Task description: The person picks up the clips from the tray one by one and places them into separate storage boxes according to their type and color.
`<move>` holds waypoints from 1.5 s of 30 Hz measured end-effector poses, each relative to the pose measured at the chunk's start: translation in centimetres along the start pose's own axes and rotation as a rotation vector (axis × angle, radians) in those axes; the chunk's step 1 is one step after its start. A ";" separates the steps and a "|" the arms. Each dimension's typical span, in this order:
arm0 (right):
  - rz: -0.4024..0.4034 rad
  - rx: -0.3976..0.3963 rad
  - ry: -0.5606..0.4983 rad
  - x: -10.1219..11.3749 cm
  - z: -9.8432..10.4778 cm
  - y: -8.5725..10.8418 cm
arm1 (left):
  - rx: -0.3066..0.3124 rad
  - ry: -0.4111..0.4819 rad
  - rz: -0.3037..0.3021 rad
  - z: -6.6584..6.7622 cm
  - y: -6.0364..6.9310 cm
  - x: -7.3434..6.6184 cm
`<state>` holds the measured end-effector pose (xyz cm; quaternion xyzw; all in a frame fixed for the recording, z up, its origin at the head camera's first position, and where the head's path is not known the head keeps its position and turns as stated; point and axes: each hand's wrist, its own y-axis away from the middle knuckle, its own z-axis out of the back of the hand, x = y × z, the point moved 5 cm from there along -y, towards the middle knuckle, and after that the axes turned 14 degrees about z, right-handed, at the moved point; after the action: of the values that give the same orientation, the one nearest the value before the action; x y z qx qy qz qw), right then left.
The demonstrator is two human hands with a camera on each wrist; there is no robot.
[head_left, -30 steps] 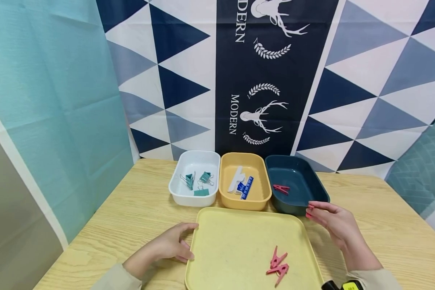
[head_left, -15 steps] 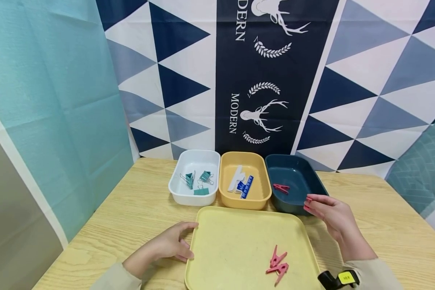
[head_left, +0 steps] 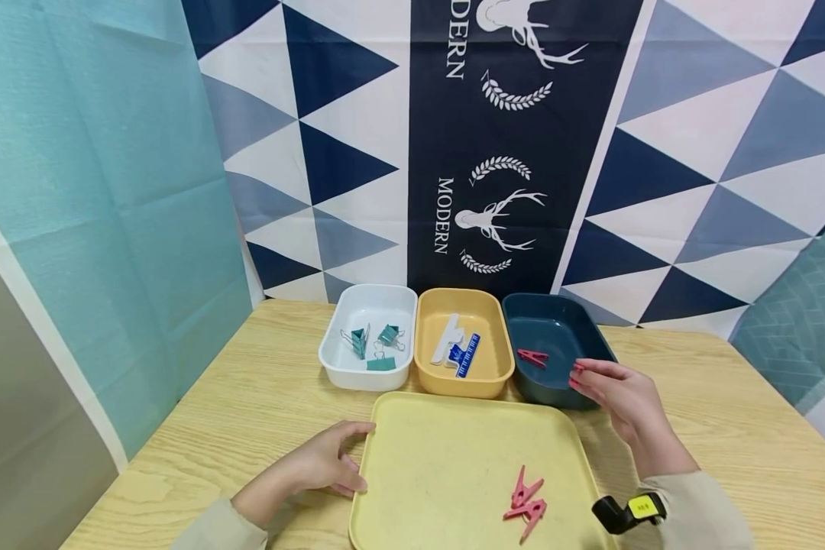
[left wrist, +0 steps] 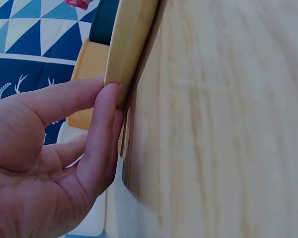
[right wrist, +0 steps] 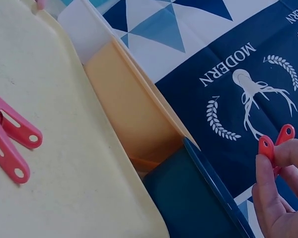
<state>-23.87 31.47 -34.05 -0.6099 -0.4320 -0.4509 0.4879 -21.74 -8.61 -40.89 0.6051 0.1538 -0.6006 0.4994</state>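
Observation:
My right hand [head_left: 626, 397] pinches a small red clothespin [right wrist: 266, 145] between thumb and fingers, above the near right rim of the dark teal bin [head_left: 557, 328]. Inside that bin lies another red clothespin [head_left: 532, 357]. Two pinkish-red clothespins [head_left: 522, 508] lie close together on the pale yellow tray [head_left: 440, 451]. Fairly straight fingers of my left hand [head_left: 323, 462] touch the tray's left edge; the left wrist view shows the fingertips against the tray's side [left wrist: 126, 49].
A white bin [head_left: 333, 374] with several teal binder clips [head_left: 381, 364] stands at the left of the row. The yellow-orange bin [head_left: 464, 388] in the middle holds a white clip [head_left: 447, 340] and a blue clip [head_left: 467, 357]. Patterned cloth [head_left: 357, 153] hangs behind the wooden table [head_left: 247, 382].
My right hand has moved slightly left and farther away, carrying the red clothespin over the dark teal bin's rim. The left hand, the tray and the other clothespins stay where they were.

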 end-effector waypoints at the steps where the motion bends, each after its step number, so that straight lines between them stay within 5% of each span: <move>1: 0.001 -0.002 -0.002 0.0 0.0 -0.1 | 0.000 0.001 -0.001 0.0 0.0 0.0; 25: -0.023 -0.097 -0.046 -0.5 -0.3 -2.2 | -0.003 0.005 -0.003 0.0 0.2 0.0; 45: -0.142 -0.222 0.011 -1.2 -0.5 -3.9 | 0.012 0.021 0.000 0.0 0.3 -0.2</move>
<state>-27.94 31.50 -34.32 -0.6255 -0.4188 -0.5329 0.3865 -21.55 -8.62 -40.59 0.6141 0.1555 -0.5954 0.4941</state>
